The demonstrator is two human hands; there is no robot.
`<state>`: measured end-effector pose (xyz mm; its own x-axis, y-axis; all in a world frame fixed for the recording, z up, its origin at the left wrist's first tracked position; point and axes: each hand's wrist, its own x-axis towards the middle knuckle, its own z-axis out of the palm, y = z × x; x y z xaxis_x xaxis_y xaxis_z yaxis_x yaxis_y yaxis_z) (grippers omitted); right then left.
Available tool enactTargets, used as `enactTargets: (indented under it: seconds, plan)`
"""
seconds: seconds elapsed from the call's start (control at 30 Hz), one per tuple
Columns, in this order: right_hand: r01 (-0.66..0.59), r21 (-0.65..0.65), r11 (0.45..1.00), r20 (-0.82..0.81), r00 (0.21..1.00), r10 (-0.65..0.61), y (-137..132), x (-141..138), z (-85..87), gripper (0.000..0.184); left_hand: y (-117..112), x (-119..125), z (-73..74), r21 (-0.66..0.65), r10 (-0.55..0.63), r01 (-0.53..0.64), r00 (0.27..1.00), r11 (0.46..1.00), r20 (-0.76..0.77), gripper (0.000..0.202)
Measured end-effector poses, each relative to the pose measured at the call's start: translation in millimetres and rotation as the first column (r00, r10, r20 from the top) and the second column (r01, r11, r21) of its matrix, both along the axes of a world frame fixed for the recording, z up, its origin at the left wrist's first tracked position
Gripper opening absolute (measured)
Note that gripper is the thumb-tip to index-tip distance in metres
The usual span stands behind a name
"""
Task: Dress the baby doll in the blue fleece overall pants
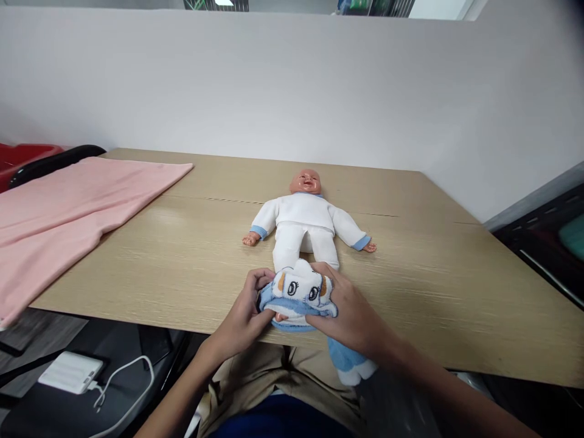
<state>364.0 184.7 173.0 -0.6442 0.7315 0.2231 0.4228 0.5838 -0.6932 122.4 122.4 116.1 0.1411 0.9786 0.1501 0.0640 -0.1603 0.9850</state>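
Note:
On its back on the table lies a baby doll (306, 210) in a white top and trousers with light-blue cuffs, its head toward the wall. At the doll's lower legs, a blue-and-white plush garment (296, 304) with embroidered eyes and orange patches is spread between my hands. My left hand (249, 310) grips its left edge, thumb near a small skin-toned bit, perhaps a toe. My right hand (342, 307) pinches the opposite edge. Below it dangles a blue piece with a white end (350, 360), over the table edge. The doll's feet are mostly hidden.
A pink cloth (82, 207) covers the table's left end. The wooden table (433, 274) meets a white wall behind. At lower left, a white power bank (72, 372) with a cable rests on a black chair (45, 413). A red object (27, 157) stands at far left.

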Motion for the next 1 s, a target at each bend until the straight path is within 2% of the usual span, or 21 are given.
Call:
enactTargets:
  seconds: [0.17, 0.27, 0.37, 0.43, 0.5, 0.57, 0.67, 0.73, 0.83, 1.0]
  plan:
    - [-0.055, 0.039, 0.998, 0.015, 0.998, 0.054, 1, 2, -9.8, 0.066, 4, -3, 0.1, -0.007, -0.07, 0.07, 0.997, 0.998, 0.04, 0.046]
    - [-0.059, 0.052, 0.997, 0.013, 0.998, 0.059, 6, 4, -7.4, 0.054, 9, -7, -0.1, 0.067, -0.074, 0.075, 0.997, 0.995, -0.011, 0.047]
    - [-0.041, 0.019, 0.999, 0.033, 0.999, 0.041, 15, 6, 2.4, 0.033, 16, -16, 0.8, 0.148, -0.07, 0.091, 0.987, 0.985, -0.143, 0.042]
    - [-0.051, -0.016, 0.999, 0.023, 0.998, 0.052, 22, 8, 9.4, 0.028, 23, -23, 2.8, 0.174, -0.066, 0.108, 0.97, 0.979, -0.233, 0.035]
    - [-0.079, -0.015, 0.997, 0.011, 0.997, 0.08, 31, 8, 13.8, 0.027, 31, -27, 6.9, 0.148, -0.072, 0.118, 0.957, 0.982, -0.282, 0.028]
    - [-0.109, 0.047, 0.993, 0.041, 0.993, 0.107, 41, 9, 14.3, 0.026, 39, -29, 13.4, 0.086, -0.105, 0.132, 0.958, 0.987, -0.266, 0.024]
    - [-0.162, 0.165, 0.973, 0.124, 0.982, 0.143, 57, 9, 8.4, 0.021, 49, -29, 25.4, 0.035, -0.179, 0.189, 0.964, 0.981, -0.195, 0.023]
    - [-0.188, 0.177, 0.966, 0.134, 0.977, 0.165, 66, 9, 3.0, 0.017, 54, -30, 31.2, 0.017, -0.205, 0.212, 0.962, 0.977, -0.179, 0.022]
    - [-0.174, 0.098, 0.98, 0.053, 0.984, 0.169, 76, 8, -1.0, 0.02, 61, -34, 31.6, -0.028, -0.191, 0.189, 0.972, 0.982, -0.137, 0.025]
    - [-0.155, -0.144, 0.977, -0.003, 0.988, 0.156, 90, 7, 5.0, 0.03, 76, -41, 25.2, -0.076, -0.198, 0.193, 0.978, 0.978, -0.063, 0.036]
